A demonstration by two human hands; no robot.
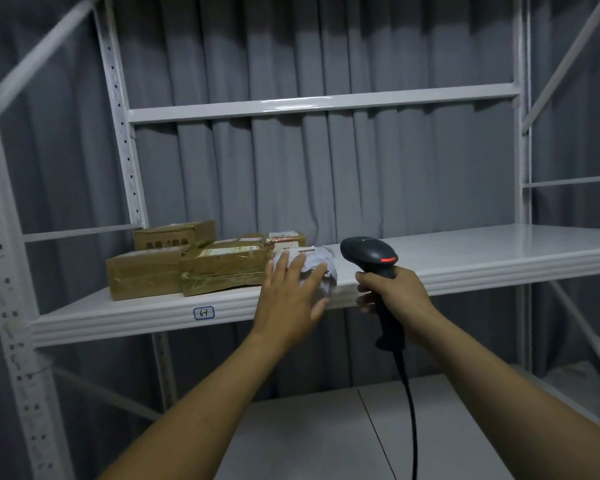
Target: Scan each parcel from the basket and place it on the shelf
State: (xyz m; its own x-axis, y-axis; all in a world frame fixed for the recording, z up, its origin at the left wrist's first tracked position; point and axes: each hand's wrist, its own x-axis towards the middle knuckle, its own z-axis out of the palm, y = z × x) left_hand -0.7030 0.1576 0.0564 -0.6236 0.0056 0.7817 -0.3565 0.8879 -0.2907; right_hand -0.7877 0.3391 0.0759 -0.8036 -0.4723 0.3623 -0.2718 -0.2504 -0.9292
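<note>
"Since the white soft parcel (326,271) lies right at the front lip of the shelf (482,268), I have my left hand (290,292) flat against its near side, fingers straight and spread, gripping nothing. Whether the palm actually touches it, I can't tell."

"Why put it so near the edge?"

"It's the free spot just right of the brown boxes (222,268), which crowd the left end above the label marked 61 (203,312). The bag is crumpled and looks light, so I reckon a nudge inward would stop it sliding off."

"And your right hand?"

"My right hand (390,294) is curled round the handle of the scanner (368,252). Its head is just right of the parcel, with a red light glowing on it. The cable (409,410) hangs down in front of the lower shelf (309,434). One hand places, and the other has the scanner ready."

"Where's the basket?"

"Out of view, so I can't say how many parcels are left."
</note>
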